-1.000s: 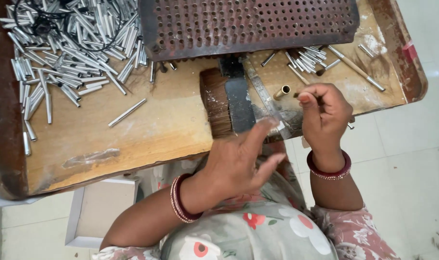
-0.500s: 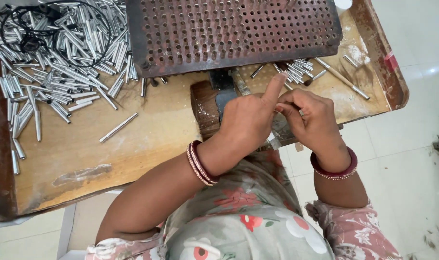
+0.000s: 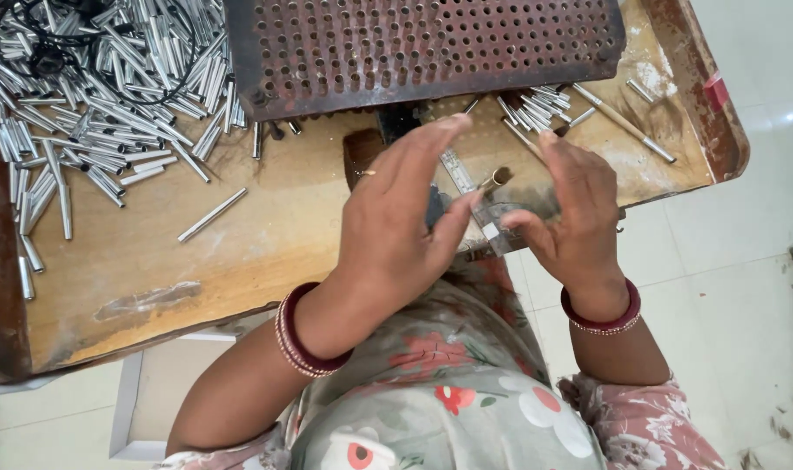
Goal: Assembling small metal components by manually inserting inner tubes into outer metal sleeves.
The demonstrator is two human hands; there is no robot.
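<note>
Over a wooden table (image 3: 266, 244), the left hand (image 3: 396, 226) and right hand (image 3: 571, 209) face each other, fingers spread, pinching a small brass-tipped tube (image 3: 496, 179) between them. A heap of silver tubes (image 3: 92, 113) lies well to the left, beyond the left hand, within reach. A perforated metal plate (image 3: 423, 48) sits just past the fingertips.

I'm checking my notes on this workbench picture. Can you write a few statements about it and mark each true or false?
1. The big heap of metal tubes lies on the left part of the wooden table. True.
2. The perforated plate lies on the floor. False: it rests on the table's far side.
3. Both hands are over the middle of the table, left hand and right hand close together. True.
4. The wrists are bare. False: both wear dark red bangles.
5. One lone tube lies apart from the heap. True.
</note>
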